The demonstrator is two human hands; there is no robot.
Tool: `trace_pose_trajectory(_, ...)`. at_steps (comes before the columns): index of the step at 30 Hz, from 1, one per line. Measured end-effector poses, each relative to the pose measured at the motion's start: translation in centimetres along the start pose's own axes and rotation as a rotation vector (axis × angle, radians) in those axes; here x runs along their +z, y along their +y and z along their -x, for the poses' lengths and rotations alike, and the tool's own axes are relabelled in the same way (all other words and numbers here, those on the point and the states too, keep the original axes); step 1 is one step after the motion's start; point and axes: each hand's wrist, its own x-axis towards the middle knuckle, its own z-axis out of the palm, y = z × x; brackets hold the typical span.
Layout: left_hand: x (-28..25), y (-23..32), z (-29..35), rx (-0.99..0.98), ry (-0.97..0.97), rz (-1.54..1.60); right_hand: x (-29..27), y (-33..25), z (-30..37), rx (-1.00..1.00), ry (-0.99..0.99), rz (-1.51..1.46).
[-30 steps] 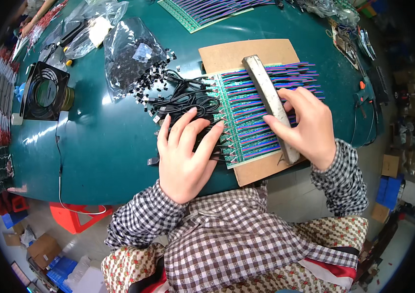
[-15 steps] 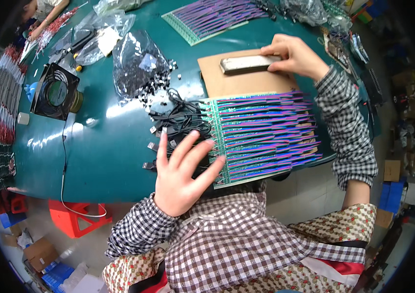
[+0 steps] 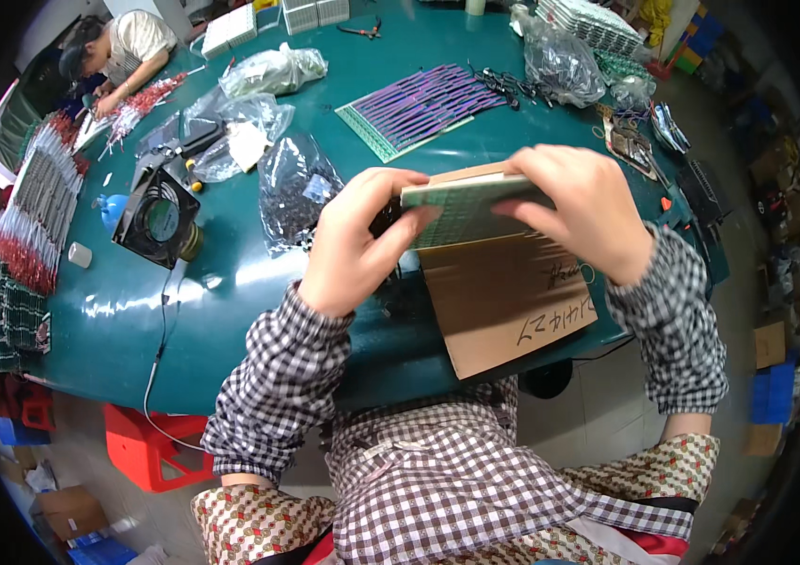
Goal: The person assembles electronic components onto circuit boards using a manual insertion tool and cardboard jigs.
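A green circuit board panel (image 3: 475,212) is tilted up between my two hands, its plain underside towards me. My left hand (image 3: 355,243) pinches its left end, and my right hand (image 3: 583,207) grips the top right edge, thumb on the near face. Whatever is on the panel's far side is hidden. Beneath it, a brown cardboard sheet (image 3: 508,306) with handwriting lies at the table's front edge. Just beyond my left hand is a clear bag of small black parts (image 3: 291,184). Farther back lies another green panel with purple wires (image 3: 428,105).
A black fan (image 3: 157,218) stands on the green table (image 3: 221,348) at the left, its cord hanging over the edge. Bundles of red-and-white wires (image 3: 37,212) line the far left. Another person (image 3: 136,47) works at the back left. A red stool (image 3: 150,452) stands below.
My right hand has left the metal bar. Both hands now hold the panel, which has been raised off the cardboard and tilted, hiding its coloured wires. The view has shifted, showing more of the table's back.
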Motion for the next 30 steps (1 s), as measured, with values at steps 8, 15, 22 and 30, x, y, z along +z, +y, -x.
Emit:
trace_pose_trajectory(8, 2.5, -1.4, -1.6, -0.115, 0.251, -0.029, 3.2, 2.4, -4.2, -0.025, 0.142, 0.079)
trace_pose_trajectory(15, 3.4, -0.6, -1.8, -0.195, 0.437, -0.329, 2.9, 2.2, -5.3, 0.038, 0.053, 0.103)
trace_pose_trajectory(22, 3.4, -0.2, -1.7, -0.288, 0.41, -0.376, 3.2, 2.4, -5.3, 0.034, -0.005, 0.118)
trace_pose_trajectory(30, 3.1, -0.9, -2.4, -0.319, 0.337, -0.349, 3.0, 1.9, -5.0, 0.1, -0.039, 0.203)
